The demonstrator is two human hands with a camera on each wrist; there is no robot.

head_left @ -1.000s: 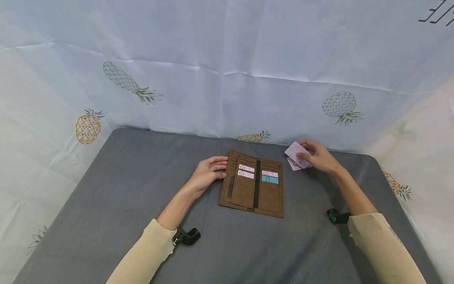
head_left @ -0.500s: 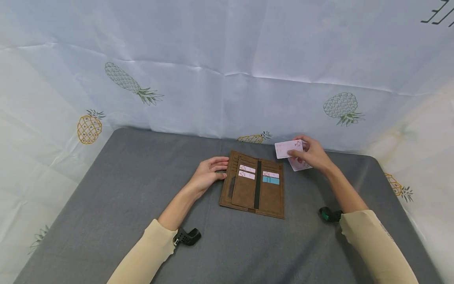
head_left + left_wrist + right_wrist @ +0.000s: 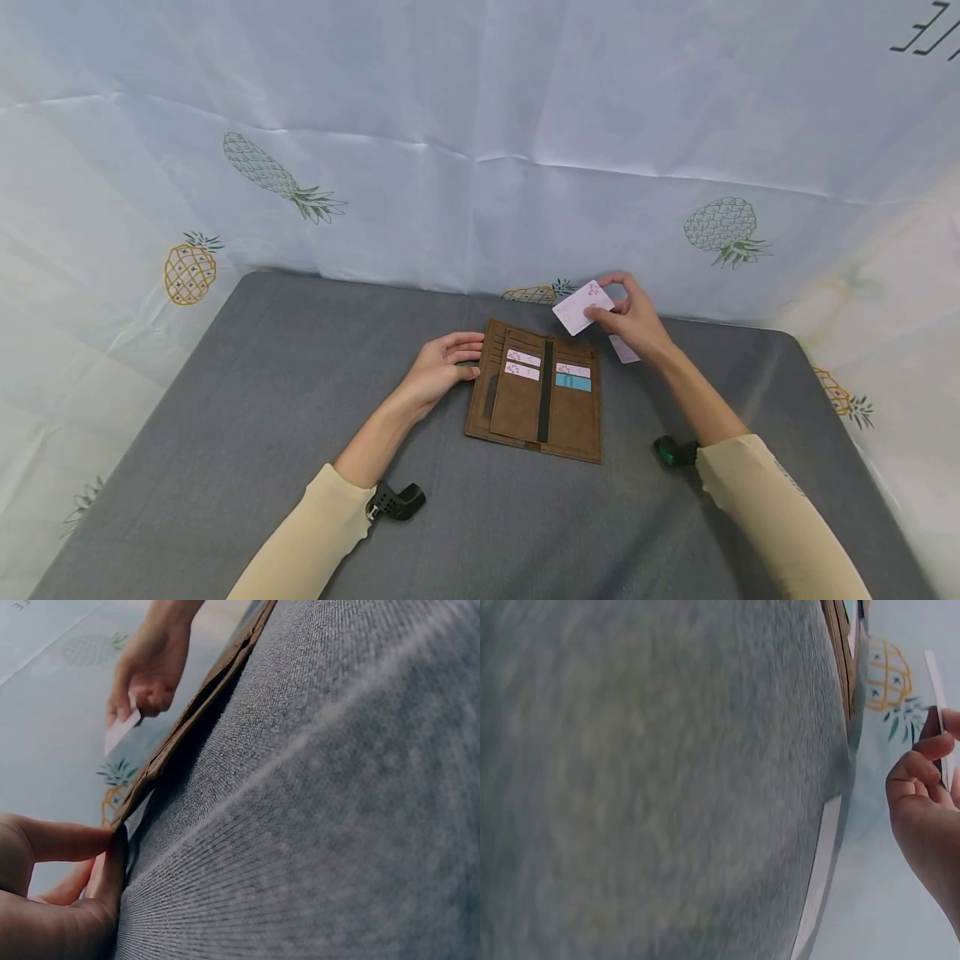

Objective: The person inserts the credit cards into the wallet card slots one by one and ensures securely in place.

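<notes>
A brown bifold wallet (image 3: 513,412) lies spread on the grey table. Pink cards (image 3: 522,357) show in its left slots. On its right side a pink card (image 3: 572,369) sits above a blue card (image 3: 573,382). My left hand (image 3: 438,367) is at the wallet's left edge; in the left wrist view its thumb and fingers pinch that edge. Between thumb and fingers, my right hand (image 3: 637,321) holds a pink floral card (image 3: 577,312) above the table, beyond the wallet's upper right corner. Partly hidden beneath that hand, another pink card (image 3: 624,350) lies on the table.
A pale curtain (image 3: 472,217) printed with pineapples hangs directly behind the table's far edge. Grey cloth (image 3: 337,350) covers the table. Black camera mounts (image 3: 397,500) sit on both wrists, close above the cloth.
My right hand has lifted the pink card off the one beneath and carried it left toward the wallet, turning it on the way. The left hand stays at the wallet's edge.
</notes>
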